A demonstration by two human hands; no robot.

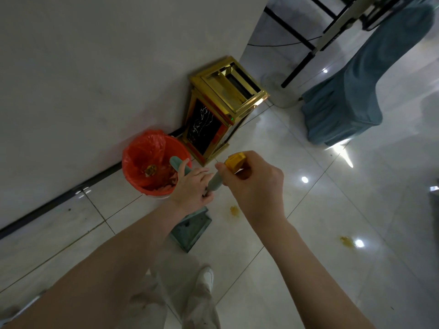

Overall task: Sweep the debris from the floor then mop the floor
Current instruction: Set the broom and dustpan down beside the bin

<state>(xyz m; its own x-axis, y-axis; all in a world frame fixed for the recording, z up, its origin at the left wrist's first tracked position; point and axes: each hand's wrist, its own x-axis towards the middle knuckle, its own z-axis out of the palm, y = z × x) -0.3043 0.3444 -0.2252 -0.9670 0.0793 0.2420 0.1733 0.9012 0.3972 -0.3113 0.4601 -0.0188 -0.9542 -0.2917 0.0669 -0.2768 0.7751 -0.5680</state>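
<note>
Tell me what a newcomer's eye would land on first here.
The bright red-lined bucket against the wall, with scraps inside, and the shiny gold bin beside it stand out first. In front of them, the left hand grips a teal handle and the right hand holds a yellow-capped handle. To the right, yellow stains mark the pale tiles.

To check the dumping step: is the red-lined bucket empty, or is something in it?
Not empty. Yellowish scraps lie at the bottom of the red-lined bucket.
</note>
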